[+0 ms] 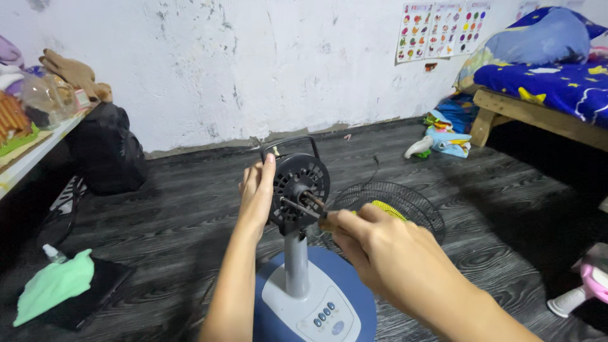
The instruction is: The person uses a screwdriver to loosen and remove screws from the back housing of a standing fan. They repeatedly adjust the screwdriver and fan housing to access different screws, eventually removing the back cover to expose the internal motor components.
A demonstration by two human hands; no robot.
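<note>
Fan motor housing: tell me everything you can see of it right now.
The motor housing is a round, dark, plastic-looking disc with slotted vents and a bare shaft sticking out of its middle; no blades or front guard are on it. It stands upright on a grey pole above the blue-and-grey base. The left hand steadies its left edge. The right hand holds a screwdriver whose tip meets the housing's face near the shaft.
</note>
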